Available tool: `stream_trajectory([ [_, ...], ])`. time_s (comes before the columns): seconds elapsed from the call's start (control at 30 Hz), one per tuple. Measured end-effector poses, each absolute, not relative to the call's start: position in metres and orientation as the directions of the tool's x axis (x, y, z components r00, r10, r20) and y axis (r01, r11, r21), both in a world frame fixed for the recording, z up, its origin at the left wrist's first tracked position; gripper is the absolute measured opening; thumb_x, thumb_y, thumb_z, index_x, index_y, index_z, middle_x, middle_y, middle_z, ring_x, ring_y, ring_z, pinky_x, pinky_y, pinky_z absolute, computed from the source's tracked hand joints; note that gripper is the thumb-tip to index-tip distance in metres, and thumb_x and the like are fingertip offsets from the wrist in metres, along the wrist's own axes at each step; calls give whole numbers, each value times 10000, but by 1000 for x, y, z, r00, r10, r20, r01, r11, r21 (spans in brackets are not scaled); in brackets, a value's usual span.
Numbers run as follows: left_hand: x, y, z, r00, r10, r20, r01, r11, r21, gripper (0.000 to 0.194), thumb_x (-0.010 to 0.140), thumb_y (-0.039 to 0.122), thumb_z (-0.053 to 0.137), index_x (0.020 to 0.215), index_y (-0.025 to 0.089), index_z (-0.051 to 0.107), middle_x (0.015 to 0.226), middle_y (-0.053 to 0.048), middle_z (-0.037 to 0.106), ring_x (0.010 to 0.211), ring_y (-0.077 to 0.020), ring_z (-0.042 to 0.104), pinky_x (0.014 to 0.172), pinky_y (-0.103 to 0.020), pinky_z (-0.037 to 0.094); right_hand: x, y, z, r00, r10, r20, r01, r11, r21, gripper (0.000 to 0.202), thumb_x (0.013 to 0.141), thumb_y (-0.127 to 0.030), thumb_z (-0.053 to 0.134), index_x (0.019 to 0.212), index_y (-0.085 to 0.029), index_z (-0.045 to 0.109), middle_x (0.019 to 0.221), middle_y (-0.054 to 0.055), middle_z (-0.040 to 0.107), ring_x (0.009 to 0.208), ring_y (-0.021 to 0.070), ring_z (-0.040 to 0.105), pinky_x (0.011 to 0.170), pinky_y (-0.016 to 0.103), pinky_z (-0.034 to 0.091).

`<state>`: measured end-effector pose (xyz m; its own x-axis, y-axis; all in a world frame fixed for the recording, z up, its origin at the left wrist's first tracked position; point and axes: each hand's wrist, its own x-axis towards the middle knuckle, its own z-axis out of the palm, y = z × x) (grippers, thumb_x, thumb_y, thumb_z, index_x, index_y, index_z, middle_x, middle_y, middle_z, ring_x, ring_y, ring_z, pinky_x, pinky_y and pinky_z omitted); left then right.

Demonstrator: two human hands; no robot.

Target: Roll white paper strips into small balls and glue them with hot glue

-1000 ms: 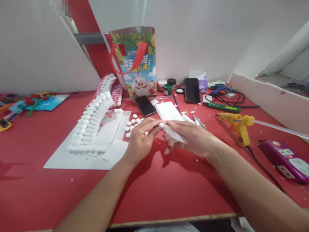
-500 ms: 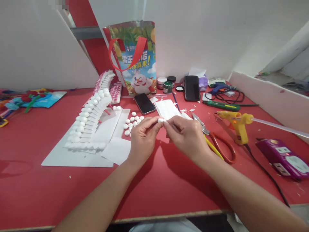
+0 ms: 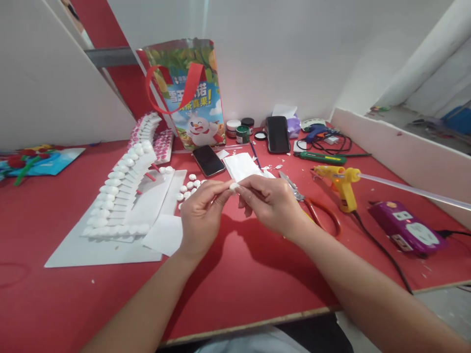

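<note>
Between the fingertips of both hands is a small white rounded piece (image 3: pixel 234 187), like a soft ball or button. My left hand (image 3: pixel 202 211) pinches it from the left. From the right, thumb and finger of my right hand (image 3: pixel 268 198) press on it too. Several similar white pieces (image 3: pixel 190 185) lie just behind my left hand, which partly hides them. Further left stands a curved white structure (image 3: pixel 117 191) edged with rows of such pieces, on a white board (image 3: pixel 73 250). A white paper sheet (image 3: pixel 165 234) lies by my left wrist.
Right of my hands are pliers with red and yellow handles (image 3: pixel 324 215), a yellow glue gun (image 3: pixel 342 184) and a purple power socket (image 3: pixel 408 228). Behind are a phone (image 3: pixel 208 161), a dark phone-like device (image 3: pixel 277 135), paint jars (image 3: pixel 243 134) and a printed bag (image 3: pixel 195 98).
The camera view has turned, so the table things sit further left. Both hands still hold the white piece together; its angle between the fingertips differs slightly.
</note>
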<state>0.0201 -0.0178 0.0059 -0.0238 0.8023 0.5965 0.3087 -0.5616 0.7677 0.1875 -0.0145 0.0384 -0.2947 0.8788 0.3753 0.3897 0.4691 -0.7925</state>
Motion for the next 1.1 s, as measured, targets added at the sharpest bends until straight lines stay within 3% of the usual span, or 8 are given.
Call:
stream_trajectory([
  [0.17,8,-9,9,129,864,487,226,-504,834,138,925,292,699,988,249,814,887,-34,760,827,-165,677,778,-296,554,193,-7,36,-375,865,334,336,463,-820,272,995,-293,542,775,-166,639,638,-13,651,508,83,596,584,215,447],
  [0.4,15,-14,8,115,795,596,438,-579,688,195,975,296,617,1044,205,774,962,-64,756,878,-183,679,821,-303,536,179,-9,29,-246,931,269,379,348,-857,241,971,-278,568,782,-159,660,622,11,658,551,111,610,594,230,474],
  [0.5,16,-15,9,69,823,563,432,-534,727,191,977,302,607,1038,192,751,965,-62,745,881,-183,677,836,-302,533,178,-5,34,-234,972,18,73,36,-997,350,997,-413,549,820,-137,669,702,62,708,565,143,665,597,271,562],
  [0.6,14,-13,10,73,844,531,402,-512,759,189,981,299,598,1042,191,741,967,-56,738,879,-177,675,836,-296,532,181,-1,41,-323,914,-247,-213,-325,-921,381,1018,-441,522,920,-112,688,762,106,745,573,167,694,622,330,624],
  [0.67,13,-12,10,81,841,535,403,-518,754,187,982,291,595,1045,192,740,983,-58,742,896,-179,678,842,-297,532,184,0,43,-377,876,-301,-257,-411,-875,339,1020,-389,533,950,-104,703,745,103,744,588,167,700,632,328,631],
  [0.77,11,-11,9,83,828,555,420,-534,734,183,978,289,603,1048,193,743,1004,-62,752,916,-183,685,856,-301,534,187,0,40,-416,876,-243,-216,-355,-910,267,988,-337,596,944,-108,726,714,59,723,607,146,694,640,297,618],
  [0.9,11,-12,7,63,830,555,426,-525,737,171,962,294,635,1038,192,748,975,-54,755,891,-177,686,837,-290,536,185,-2,33,-348,936,-53,-32,-68,-997,184,913,-311,694,913,-130,726,684,-7,685,555,108,661,581,231,546],
  [1.1,17,-17,9,42,786,617,493,-554,671,174,971,262,617,1039,190,759,934,-56,743,852,-173,680,812,-288,540,174,-12,34,-143,976,162,314,200,-928,243,926,-259,652,706,-155,648,543,-19,654,486,102,636,530,209,450],
])
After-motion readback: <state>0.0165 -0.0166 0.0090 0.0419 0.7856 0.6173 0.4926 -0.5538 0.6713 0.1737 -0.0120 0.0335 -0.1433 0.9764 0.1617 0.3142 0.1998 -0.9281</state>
